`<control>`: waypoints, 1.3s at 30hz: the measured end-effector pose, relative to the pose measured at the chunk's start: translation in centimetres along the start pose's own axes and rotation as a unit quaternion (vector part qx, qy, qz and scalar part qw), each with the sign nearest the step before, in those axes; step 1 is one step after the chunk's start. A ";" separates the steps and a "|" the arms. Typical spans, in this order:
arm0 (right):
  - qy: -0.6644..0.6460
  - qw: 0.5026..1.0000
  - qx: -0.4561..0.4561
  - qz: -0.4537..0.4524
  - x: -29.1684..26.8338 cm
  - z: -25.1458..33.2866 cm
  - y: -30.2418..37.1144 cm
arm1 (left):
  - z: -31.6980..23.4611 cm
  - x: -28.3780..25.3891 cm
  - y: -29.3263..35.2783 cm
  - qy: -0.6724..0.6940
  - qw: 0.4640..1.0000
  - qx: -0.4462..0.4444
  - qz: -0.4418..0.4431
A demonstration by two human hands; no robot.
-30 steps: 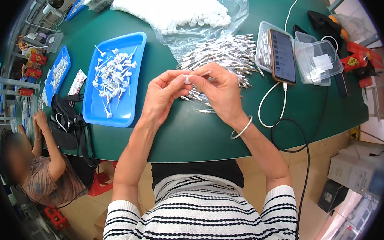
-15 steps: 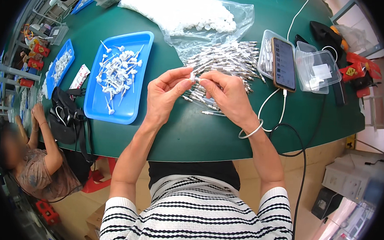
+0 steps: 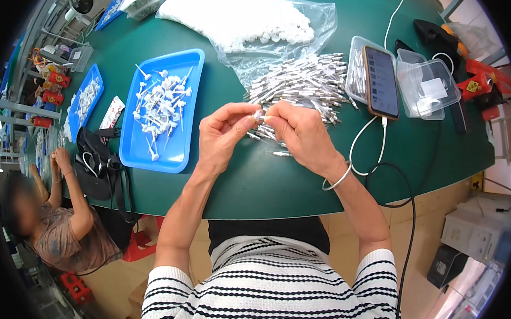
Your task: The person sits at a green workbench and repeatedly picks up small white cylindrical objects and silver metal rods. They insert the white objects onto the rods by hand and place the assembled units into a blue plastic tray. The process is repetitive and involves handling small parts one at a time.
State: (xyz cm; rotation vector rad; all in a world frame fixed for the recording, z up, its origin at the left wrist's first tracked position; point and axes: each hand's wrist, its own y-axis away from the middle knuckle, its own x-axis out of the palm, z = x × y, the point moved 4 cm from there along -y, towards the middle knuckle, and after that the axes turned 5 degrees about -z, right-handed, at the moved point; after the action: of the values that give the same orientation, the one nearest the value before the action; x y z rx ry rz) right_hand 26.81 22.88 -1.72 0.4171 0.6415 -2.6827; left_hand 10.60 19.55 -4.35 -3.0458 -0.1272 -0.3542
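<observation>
On the phone [image 3: 382, 82] we see unreadable writing; left hand [image 3: 221, 132] and right hand [image 3: 307, 134], bent inward, both pinch a white piece [image 3: 260, 117].

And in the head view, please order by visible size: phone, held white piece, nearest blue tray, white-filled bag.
1. White-filled bag, partly cropped
2. Nearest blue tray
3. Phone
4. Held white piece

Three blue trays [image 3: 172, 157], one lit phone [image 3: 382, 82], one heap of slim rods [image 3: 304, 82] and the person's two hands [image 3: 219, 135] [image 3: 305, 133] are counted.
</observation>
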 end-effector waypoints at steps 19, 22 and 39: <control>-0.233 0.966 0.103 0.035 0.8 -0.1 0.8 | -1.9 0.8 0.6 0.016 0.994 0.107 0.031; -0.278 0.954 0.103 0.044 1.2 -0.9 1.1 | -1.8 0.9 0.8 0.023 0.991 0.121 0.044; -0.344 0.934 0.081 -0.061 1.8 -0.5 0.7 | -3.1 1.5 0.8 0.076 0.992 0.097 -0.009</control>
State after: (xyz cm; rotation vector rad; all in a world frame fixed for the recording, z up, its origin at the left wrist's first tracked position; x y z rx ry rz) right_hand 25.59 22.08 -3.00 -0.5325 0.2376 -2.7344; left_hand 11.38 18.65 -1.08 -2.8154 -0.1709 -0.5397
